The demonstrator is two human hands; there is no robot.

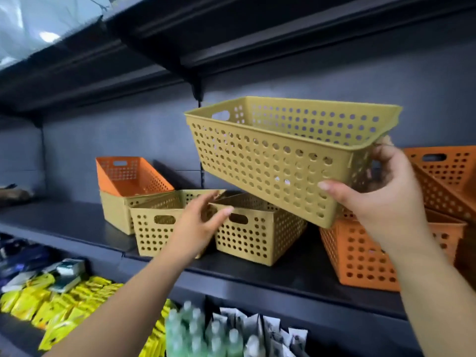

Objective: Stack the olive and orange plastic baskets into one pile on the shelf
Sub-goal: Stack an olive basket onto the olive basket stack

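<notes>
While the right hand point(381, 199) grips an olive basket point(291, 155) up in the air, the head view shows that basket tilted, its far end higher, hanging above the dark shelf point(77, 225) and touching nothing below it that I can make out. The hand sits at the basket's near right end: thumb pressed flat against the long perforated side wall, fingers wrapped around the short end wall under the rim, closed firmly on the plastic.

Down and to the left, the left hand point(203, 222) is loosely open, fingers spread and slightly curled, holding nothing. Its fingertips lie at the top front rims of two olive baskets standing side by side near the shelf's front edge: the left olive basket point(154, 233) and the right olive basket point(257, 235). Whether the fingers actually touch the rims, I cannot tell; there is some blur.

Further back on the shelf's left stands another olive basket, the rear olive basket point(113, 212), with an orange basket point(131, 176) tipped into it at an angle.

At the right end of the shelf, an orange basket by the front edge point(360, 256) sits just below the lifted one, with more orange baskets point(443, 176) tilted behind the right wrist.

On the lower shelf: yellow packets point(51, 305) and pale green bottles point(195, 331).
</notes>
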